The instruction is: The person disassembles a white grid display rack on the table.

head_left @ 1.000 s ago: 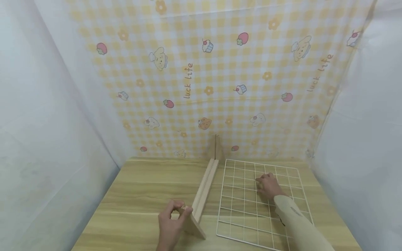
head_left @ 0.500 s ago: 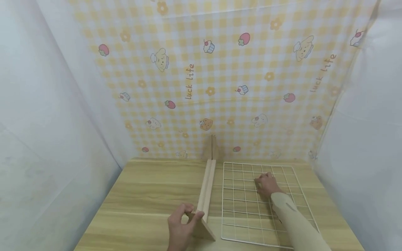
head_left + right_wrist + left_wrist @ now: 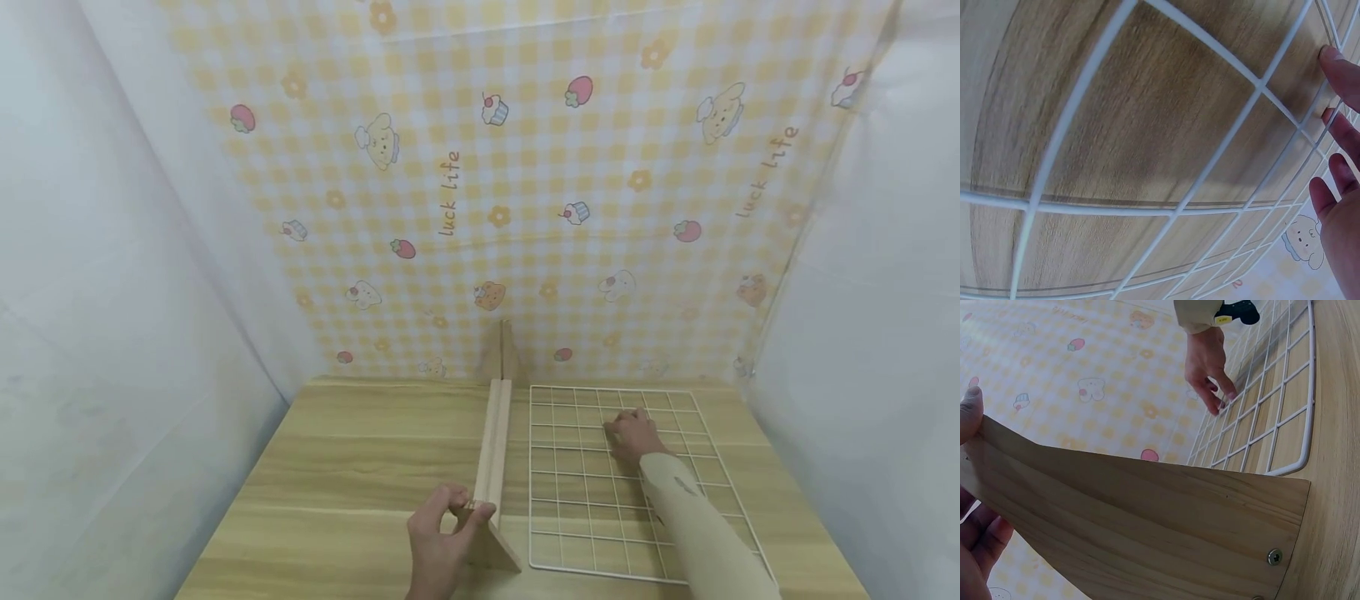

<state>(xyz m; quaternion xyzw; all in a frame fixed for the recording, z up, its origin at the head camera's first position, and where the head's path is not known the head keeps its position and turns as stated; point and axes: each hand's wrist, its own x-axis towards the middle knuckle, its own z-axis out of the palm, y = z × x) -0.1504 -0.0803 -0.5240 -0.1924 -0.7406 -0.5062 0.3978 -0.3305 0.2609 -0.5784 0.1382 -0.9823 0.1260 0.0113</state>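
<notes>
Pinched at its top corner by my left hand is the upright near end board of a wooden stand. In the left wrist view that end board fills the foreground, with a screw near its lower edge. A matching end board stands at the far end. Right of the stand, a white wire grid panel lies on the table. My right hand pinches a wire in its upper middle; the right wrist view shows the thumb and fingers at the wires.
The wood-grain table extends left of the stand. A yellow checked cloth with cartoon prints hangs behind it. White sheets close off both sides.
The stand's near end has swung right with my left hand, so its bar lies straighter. The grid has turned slightly and now lies more squarely alongside, with my right hand still on it.
</notes>
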